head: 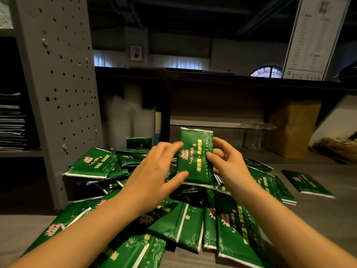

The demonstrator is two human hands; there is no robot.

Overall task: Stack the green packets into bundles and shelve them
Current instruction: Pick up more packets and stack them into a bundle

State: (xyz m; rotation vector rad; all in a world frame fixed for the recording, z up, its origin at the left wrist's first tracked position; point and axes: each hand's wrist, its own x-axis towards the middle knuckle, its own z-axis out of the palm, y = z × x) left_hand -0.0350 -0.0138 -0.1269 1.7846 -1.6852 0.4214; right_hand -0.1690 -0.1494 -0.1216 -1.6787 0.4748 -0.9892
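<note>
A green packet (195, 151) with pink and yellow print stands upright above a loose heap of green packets (173, 227) on the grey table (318, 215). My right hand (228, 163) grips its right edge, thumb on the front. My left hand (154, 175) lies against its left side with fingers spread and fairly straight, thumb touching the lower front. A single green packet (307, 183) lies apart at the right. Stacked packets (11, 122) fill a shelf at the far left.
A grey perforated shelf post (58, 84) stands at the left. Behind the heap is a dark counter (212, 78) with a lower shelf, a brown paper bag (291, 128), clear glasses (255, 132) and white rolls (127, 113).
</note>
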